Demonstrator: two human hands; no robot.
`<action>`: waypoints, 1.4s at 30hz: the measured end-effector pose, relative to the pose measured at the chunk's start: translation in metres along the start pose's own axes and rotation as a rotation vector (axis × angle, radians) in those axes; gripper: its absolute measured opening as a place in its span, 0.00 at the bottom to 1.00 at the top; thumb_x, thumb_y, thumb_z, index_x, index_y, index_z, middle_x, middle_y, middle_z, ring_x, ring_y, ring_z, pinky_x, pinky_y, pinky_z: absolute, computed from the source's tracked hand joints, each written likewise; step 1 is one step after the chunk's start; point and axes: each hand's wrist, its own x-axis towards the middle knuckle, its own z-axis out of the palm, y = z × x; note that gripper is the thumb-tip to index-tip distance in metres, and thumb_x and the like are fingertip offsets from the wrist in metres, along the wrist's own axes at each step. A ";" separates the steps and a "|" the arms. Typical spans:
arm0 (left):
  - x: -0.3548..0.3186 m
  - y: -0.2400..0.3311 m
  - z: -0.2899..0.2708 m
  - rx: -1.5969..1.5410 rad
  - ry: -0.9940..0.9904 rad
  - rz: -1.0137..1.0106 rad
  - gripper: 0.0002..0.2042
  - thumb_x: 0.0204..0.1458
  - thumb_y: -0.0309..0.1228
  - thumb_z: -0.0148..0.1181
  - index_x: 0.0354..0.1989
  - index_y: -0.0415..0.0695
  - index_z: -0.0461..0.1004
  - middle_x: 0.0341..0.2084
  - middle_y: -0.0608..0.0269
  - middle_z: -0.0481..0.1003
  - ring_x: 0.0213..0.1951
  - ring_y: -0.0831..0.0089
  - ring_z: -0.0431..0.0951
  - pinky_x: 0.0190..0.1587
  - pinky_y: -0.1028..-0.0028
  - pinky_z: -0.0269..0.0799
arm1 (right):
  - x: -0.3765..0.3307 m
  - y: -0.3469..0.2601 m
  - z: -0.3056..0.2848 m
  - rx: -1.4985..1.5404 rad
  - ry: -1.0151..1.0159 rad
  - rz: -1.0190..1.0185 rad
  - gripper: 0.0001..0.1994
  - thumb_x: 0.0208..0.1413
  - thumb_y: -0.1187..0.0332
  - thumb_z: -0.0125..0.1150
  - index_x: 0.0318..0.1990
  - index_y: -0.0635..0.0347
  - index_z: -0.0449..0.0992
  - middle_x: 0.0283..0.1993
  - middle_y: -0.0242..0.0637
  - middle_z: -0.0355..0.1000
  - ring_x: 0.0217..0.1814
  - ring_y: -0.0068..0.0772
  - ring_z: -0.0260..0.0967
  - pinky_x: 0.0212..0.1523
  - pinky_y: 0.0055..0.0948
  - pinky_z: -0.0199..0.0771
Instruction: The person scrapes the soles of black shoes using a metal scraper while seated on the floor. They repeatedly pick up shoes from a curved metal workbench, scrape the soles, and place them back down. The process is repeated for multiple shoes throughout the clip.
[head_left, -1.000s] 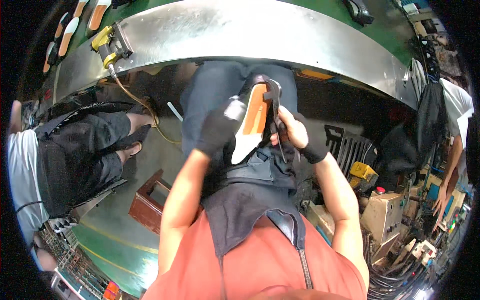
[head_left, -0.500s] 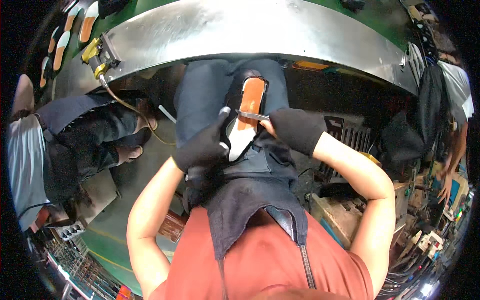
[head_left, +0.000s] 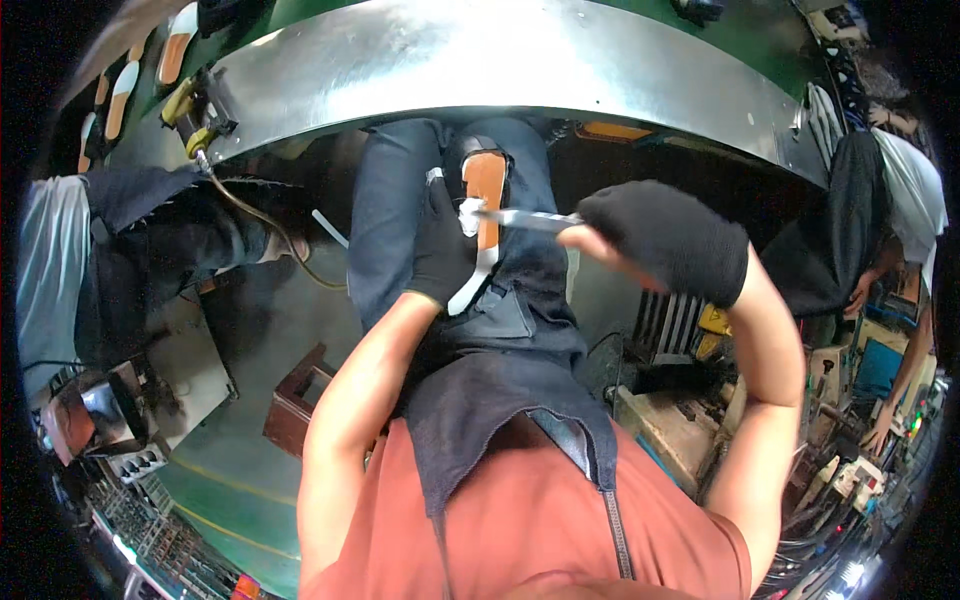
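Shoe sole-up on lap, just short of near edge of counter. Left hand grasps shoe's left side; right hand grips blurred metal tool, open gap before edge.

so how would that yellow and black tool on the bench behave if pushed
The tool is probably heavy for its size, with that bulky body. It would likely slide rather than roll on the shiny bench, given its angular shape. The attached hose, hanging over the edge, might drag on it.
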 end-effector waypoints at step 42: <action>-0.095 -0.001 -0.013 -0.620 -0.241 -0.380 0.44 0.43 0.35 0.68 0.63 0.35 0.44 0.52 0.44 0.63 0.53 0.57 0.67 0.55 0.65 0.63 | 0.016 -0.028 0.114 0.306 0.194 0.142 0.13 0.58 0.60 0.52 0.34 0.62 0.73 0.28 0.50 0.69 0.28 0.51 0.68 0.31 0.40 0.67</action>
